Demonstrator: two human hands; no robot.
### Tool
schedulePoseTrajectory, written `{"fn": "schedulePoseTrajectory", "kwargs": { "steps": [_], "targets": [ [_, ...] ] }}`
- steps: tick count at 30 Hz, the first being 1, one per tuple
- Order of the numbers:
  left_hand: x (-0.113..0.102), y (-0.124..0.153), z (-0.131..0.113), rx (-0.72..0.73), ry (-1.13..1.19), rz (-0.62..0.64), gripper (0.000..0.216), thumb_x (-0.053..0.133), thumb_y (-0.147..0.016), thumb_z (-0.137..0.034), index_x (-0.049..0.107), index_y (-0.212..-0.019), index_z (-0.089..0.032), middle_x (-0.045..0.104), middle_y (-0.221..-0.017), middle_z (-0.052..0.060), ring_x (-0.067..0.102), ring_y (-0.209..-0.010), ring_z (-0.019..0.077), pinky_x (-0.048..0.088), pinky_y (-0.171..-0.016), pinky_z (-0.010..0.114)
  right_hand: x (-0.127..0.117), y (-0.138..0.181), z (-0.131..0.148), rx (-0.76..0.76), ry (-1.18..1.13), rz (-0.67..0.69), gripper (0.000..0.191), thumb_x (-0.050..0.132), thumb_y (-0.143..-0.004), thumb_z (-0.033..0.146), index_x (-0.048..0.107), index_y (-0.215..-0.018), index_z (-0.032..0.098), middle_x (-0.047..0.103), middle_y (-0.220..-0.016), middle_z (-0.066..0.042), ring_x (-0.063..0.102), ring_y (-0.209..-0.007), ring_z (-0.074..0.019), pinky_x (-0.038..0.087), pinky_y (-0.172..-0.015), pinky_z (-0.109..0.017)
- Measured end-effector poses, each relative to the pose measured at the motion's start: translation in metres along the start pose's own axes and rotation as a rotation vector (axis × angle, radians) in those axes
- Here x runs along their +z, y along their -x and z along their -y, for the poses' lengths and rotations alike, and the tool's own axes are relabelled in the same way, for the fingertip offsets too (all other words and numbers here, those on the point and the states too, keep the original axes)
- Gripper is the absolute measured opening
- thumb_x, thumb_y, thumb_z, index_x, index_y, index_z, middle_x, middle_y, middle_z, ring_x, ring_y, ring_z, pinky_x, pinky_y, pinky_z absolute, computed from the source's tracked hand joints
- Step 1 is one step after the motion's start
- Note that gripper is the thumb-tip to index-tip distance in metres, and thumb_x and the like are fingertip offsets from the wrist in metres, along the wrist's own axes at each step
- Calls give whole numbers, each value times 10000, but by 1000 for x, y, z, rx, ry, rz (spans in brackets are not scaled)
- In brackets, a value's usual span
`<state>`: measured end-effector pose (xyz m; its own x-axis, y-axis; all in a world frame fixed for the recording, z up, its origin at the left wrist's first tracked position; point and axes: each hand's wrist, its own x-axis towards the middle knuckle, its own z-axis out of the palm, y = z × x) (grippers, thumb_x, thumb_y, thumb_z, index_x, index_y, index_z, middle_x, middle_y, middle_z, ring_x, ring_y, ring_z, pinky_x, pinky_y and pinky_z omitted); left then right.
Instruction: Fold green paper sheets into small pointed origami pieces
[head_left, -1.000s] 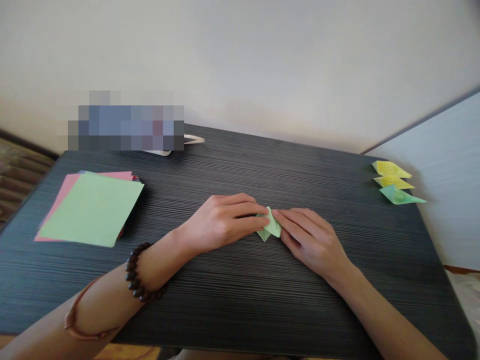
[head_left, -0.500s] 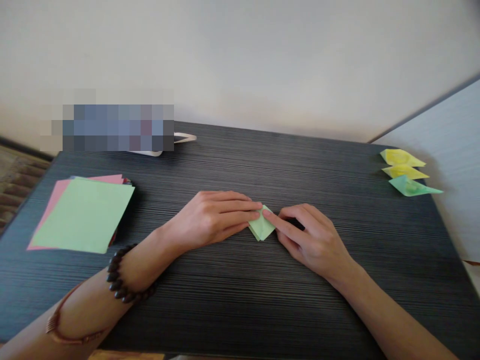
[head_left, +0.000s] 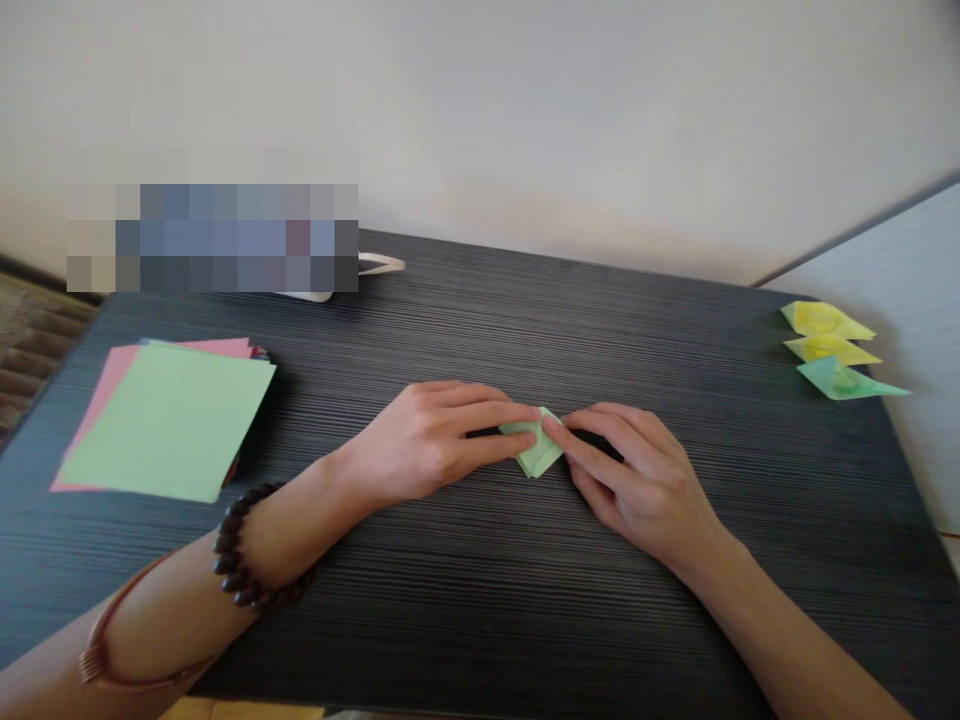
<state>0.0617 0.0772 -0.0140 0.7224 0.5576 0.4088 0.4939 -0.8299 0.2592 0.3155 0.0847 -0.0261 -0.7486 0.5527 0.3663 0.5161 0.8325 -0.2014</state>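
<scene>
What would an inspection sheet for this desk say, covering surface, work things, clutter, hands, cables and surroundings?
Surface: dark, streaked tabletop.
Work things: small folded green paper beneath fingers of both hands; sheet stack at left, green uppermost; two yellow folded pieces and one green folded piece at far right.
Clutter: pixelated patch behind the stack, contents unreadable; pale loop beside it.
Hands: left hand and right hand both touch the folded paper.
Cables: nothing seen.
Surroundings: pale wall behind; whitish panel at right.
</scene>
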Motion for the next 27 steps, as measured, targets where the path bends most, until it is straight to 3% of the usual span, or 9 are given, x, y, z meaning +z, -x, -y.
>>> {"fn": "schedulePoseTrajectory", "kwargs": {
  "steps": [13,22,27],
  "targets": [
    [2,0,2,-2,16,4,191,551,-890,-205,626,-1066,-205,659,-1165,43,625,-1006,195,515,-841,345,-1,0,0,1,11,75,475,559,-803,108,560,-1265,216,608,-1113,-88,537,-1007,-239,470,-839,-410],
    [8,-4,-4,-106,-10,-43,199,546,-896,-223,600,-1080,-170,680,-1084,52,616,-980,183,509,-822,321,-2,0,0,4,16,93,457,532,-806,127,566,-1256,205,604,-1118,-96,540,-1007,-245,463,-834,-424],
    [8,-2,-4,-165,-56,-12,183,551,-895,-273,621,-1053,-213,657,-1074,36,587,-974,181,469,-834,327,-3,-2,1,7,6,87,460,530,-805,136,564,-1258,205,607,-1119,-96,541,-1012,-251,466,-837,-433]
  ]
}}
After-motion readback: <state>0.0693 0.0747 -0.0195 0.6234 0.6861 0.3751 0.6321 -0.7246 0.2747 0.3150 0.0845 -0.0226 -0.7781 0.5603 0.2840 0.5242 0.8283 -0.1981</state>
